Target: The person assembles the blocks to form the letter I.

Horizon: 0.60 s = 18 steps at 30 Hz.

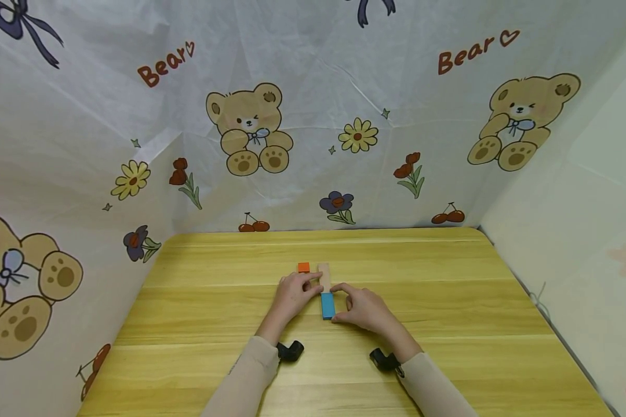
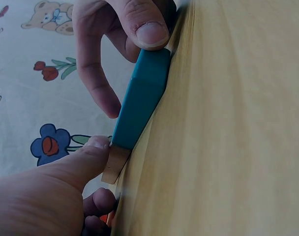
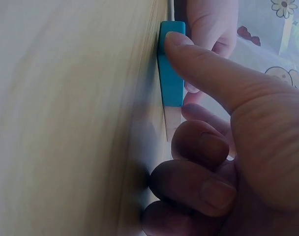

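A blue rectangular block (image 1: 327,306) lies end to end with a plain wooden block (image 1: 324,277) on the tabletop. My left hand (image 1: 294,293) is at the plain block's left side, thumb and index finger touching it; in the left wrist view that thumb (image 2: 93,152) is by the seam between the blocks. From the right, my right hand (image 1: 366,311) holds the blue block, its thumb (image 3: 181,46) near the block's near end and its index finger by the seam. Just beyond the left hand sits a small orange block (image 1: 304,267).
The wood-grain table (image 1: 448,301) runs back to a patterned cloth (image 1: 313,116) with bears and flowers. Black wrist cameras are strapped at both sleeves. A thin cable (image 1: 539,301) lies along the table's right edge.
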Motion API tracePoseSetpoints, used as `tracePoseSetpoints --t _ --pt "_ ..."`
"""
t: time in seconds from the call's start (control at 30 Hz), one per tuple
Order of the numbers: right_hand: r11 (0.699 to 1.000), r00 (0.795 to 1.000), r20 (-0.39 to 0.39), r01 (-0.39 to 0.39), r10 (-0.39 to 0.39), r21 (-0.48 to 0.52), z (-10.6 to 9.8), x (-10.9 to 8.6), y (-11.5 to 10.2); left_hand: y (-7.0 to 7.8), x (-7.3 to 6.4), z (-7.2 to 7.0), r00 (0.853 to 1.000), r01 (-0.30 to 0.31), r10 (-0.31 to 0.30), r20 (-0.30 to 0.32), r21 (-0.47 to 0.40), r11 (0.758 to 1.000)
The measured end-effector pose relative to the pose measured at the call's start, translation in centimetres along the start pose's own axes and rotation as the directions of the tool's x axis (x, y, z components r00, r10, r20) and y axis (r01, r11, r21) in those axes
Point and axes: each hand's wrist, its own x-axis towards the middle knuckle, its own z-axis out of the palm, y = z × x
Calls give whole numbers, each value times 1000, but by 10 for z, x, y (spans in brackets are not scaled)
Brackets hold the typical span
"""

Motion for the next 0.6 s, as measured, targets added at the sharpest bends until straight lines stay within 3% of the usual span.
tracePoseSetpoints --t 0.3,0.6 --pt "1000 1000 -9 6 -6 2 1 -1 0 -3 2 0 999 22 -21 49 -14 1000" --pt "1000 1000 -15 0 0 -3 3 -1 0 -5 3 2 999 15 -14 52 -10 1000"
